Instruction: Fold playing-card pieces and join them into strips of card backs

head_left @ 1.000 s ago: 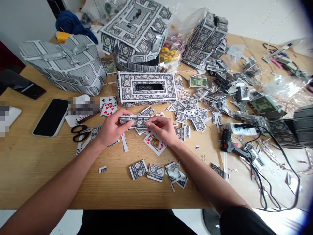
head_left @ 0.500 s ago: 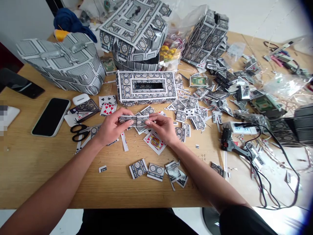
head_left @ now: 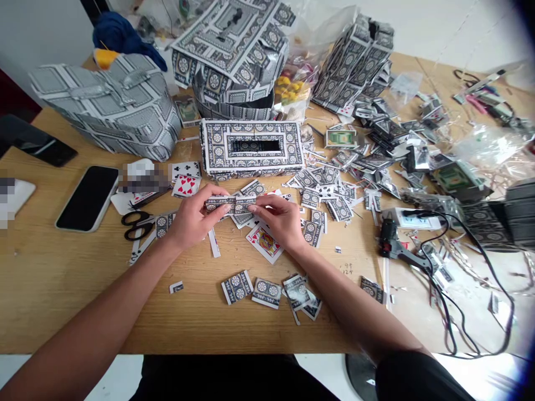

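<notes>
Patterned card strip [head_left: 235, 205], one, lay crosswise between both hands over the tabletop [head_left: 196, 328], long axis running left to right, each grip clamped on an end, left hand [head_left: 193, 218] and right hand [head_left: 281, 221] about equally near.

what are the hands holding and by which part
A strip of patterned playing-card pieces, pinched at opposite ends by the left hand and right hand.
</notes>
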`<state>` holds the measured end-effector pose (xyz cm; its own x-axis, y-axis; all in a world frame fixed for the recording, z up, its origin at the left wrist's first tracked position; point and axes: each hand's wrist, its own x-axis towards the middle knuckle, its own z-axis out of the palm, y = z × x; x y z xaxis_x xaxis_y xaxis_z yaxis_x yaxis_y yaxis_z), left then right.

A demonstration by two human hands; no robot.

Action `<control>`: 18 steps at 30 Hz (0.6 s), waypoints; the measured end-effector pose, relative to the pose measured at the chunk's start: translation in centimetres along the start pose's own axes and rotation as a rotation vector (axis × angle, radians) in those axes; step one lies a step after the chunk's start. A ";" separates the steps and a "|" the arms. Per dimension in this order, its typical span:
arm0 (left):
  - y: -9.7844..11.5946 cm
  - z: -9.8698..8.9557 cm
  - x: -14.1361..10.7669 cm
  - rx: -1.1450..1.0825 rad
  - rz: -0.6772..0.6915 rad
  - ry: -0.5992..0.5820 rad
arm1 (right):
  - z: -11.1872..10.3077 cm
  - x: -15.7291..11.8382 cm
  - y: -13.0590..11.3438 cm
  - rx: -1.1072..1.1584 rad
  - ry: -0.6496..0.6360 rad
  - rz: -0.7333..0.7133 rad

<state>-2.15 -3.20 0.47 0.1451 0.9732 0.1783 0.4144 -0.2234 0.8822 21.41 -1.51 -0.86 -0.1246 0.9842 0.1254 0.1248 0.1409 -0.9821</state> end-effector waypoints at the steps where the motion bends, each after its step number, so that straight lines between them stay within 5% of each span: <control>1: 0.0 0.0 0.0 0.005 0.004 0.000 | 0.0 -0.1 0.0 0.001 0.011 0.030; 5: 0.2 0.2 -0.2 0.023 0.008 -0.002 | 0.2 -0.2 -0.1 0.016 0.039 0.107; 18: 0.2 0.2 -0.3 0.048 0.026 -0.009 | 0.3 -0.3 -0.1 -0.013 -0.015 0.039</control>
<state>-1.94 -3.52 0.48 0.1638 0.9667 0.1966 0.4533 -0.2507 0.8554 21.16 -1.81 -0.80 -0.1346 0.9873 0.0844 0.1422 0.1035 -0.9844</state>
